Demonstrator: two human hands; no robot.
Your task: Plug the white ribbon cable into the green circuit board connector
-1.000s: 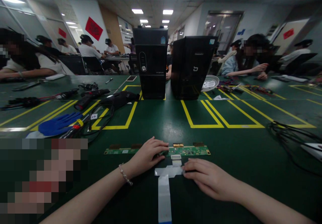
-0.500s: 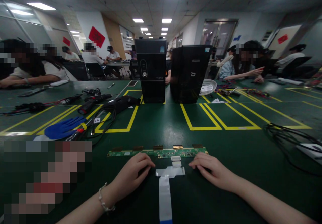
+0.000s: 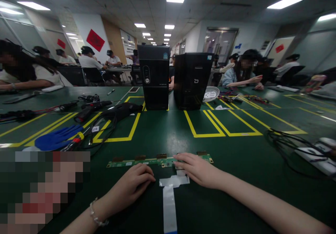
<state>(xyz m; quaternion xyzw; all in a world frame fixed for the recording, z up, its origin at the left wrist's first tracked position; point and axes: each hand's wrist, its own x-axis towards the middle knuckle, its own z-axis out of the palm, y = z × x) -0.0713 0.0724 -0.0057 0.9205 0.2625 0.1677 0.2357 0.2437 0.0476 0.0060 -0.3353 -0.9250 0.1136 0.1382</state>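
A long, narrow green circuit board [image 3: 149, 162] with several brown tabs along its far edge lies across the dark green table. My right hand [image 3: 198, 169] rests over its right half, fingers spread and palm down, hiding part of the board and the connector there. Below the fingers, a white flat ribbon cable [image 3: 170, 206] runs toward me. Its wider crosspiece lies between my hands, and a blue end shows at the bottom edge. My left hand [image 3: 138, 181] lies on the table left of the cable, fingers loosely bent with nothing visible in them.
Two black computer towers [image 3: 154, 78] stand at the table's middle. Left are a blue glove [image 3: 59, 137], a screwdriver and black cables. A white basket [image 3: 210, 94] sits behind right; a white power strip [image 3: 315, 157] with black cords lies at right. Yellow tape marks the table.
My right hand has moved left and forward, from beside the cable onto the board, its fingers spreading. My left hand stays near its place. The whole view has shifted slightly.
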